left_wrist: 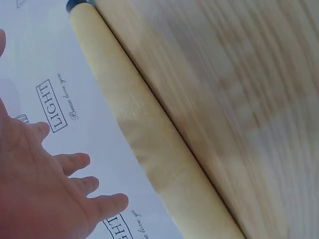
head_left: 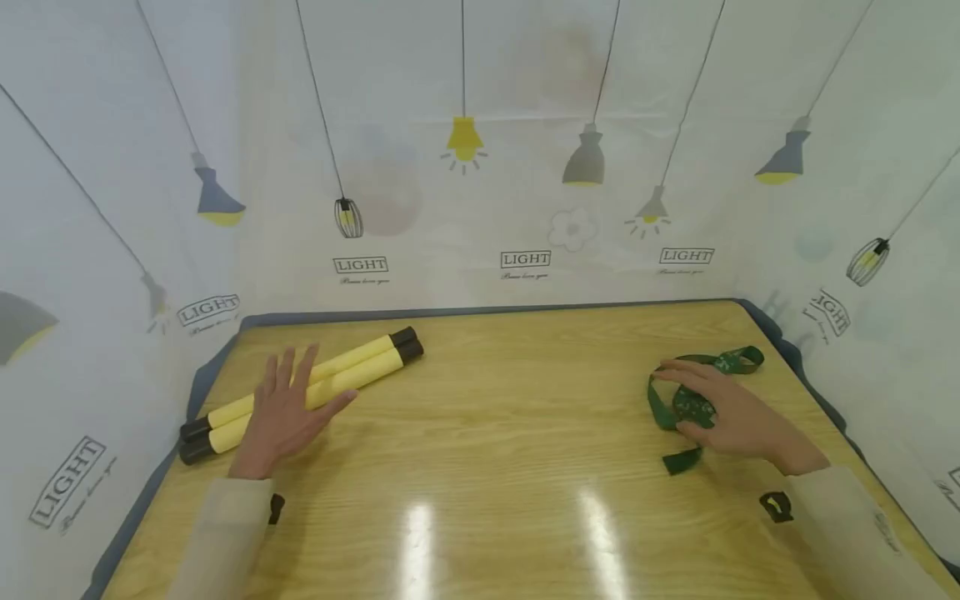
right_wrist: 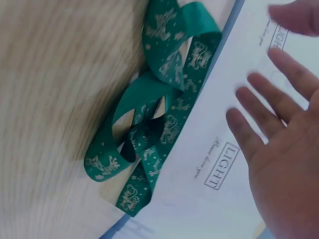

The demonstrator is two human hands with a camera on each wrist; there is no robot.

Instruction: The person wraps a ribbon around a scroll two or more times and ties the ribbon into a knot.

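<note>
The largest thing is the white cloth backdrop printed with hanging lamps (head_left: 450, 233); it stands behind the far edge and along both sides of the table. The table (head_left: 487, 400) has a pale wood-grain top, and every other place I give from it.

On its left part lies a pair of long yellow tubes with black ends (head_left: 333, 386), side by side and slanting, their right ends nearer to the far edge. Over them is the left hand (head_left: 288, 417), wide, with straight and spread fingers; it holds nothing, and the left wrist view shows it apart from the tube there. At the right part of the table the right hand (head_left: 731, 417) is above the ribbon, its fingers loosely bent and apart, also without any hold. The flat green ribbon with pale printed figures (head_left: 693, 408) lies there in loose loops, one tail pointing to the near edge.

In my judgement, the left palm should come down across both tubes together, since round tubes may roll apart if only one is pressed. For the ribbon, I would pinch several loops at the middle of the heap; pulling the tail alone could tighten the folds or make a tangle.
</note>
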